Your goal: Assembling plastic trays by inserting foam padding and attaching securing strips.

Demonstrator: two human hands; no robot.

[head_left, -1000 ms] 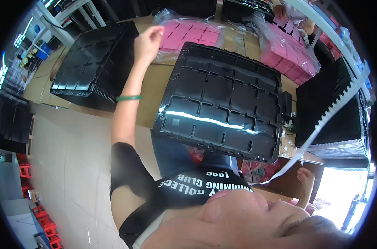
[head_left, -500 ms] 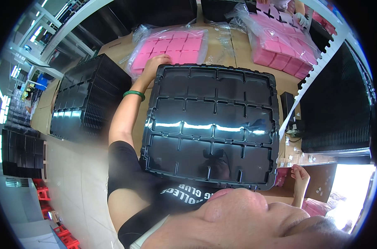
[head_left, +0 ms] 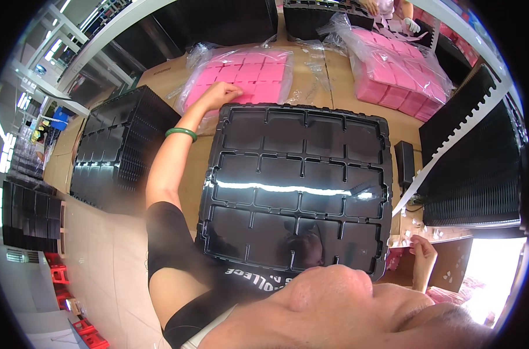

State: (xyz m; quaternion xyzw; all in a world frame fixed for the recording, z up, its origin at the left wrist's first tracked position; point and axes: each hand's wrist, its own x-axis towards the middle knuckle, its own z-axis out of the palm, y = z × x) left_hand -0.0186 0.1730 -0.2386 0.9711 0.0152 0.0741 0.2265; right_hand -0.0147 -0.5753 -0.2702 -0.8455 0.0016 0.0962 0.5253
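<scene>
A shiny black plastic tray point(head_left: 299, 168) with shallow compartments lies in front of me. Just beyond its far left corner, my left hand point(head_left: 221, 94), with a green bangle point(head_left: 182, 134) on the wrist, hovers over or touches a pink slotted foam sheet point(head_left: 256, 72) in clear plastic. Its fingers are drawn together; whatever they hold, if anything, is hidden. Low on the right, beside an open cardboard box point(head_left: 448, 270), is my right hand point(head_left: 424, 259). Thumb and fingertips there are pinched, and I cannot make out anything between them.
Stacked black trays stand at left point(head_left: 116, 145) and right point(head_left: 474, 168). A bagged pink foam stack point(head_left: 398, 75) sits far right, with another person's gloved hand point(head_left: 411, 25) behind it. A white notched rail point(head_left: 451, 142) slants along the right. Small white scraps lie near the box.
The view has tilted, so the scene sits lower. My left hand has shifted slightly away from the tray's corner onto the pink foam. The other person's slotted pink sheet has come off the bagged stack.
</scene>
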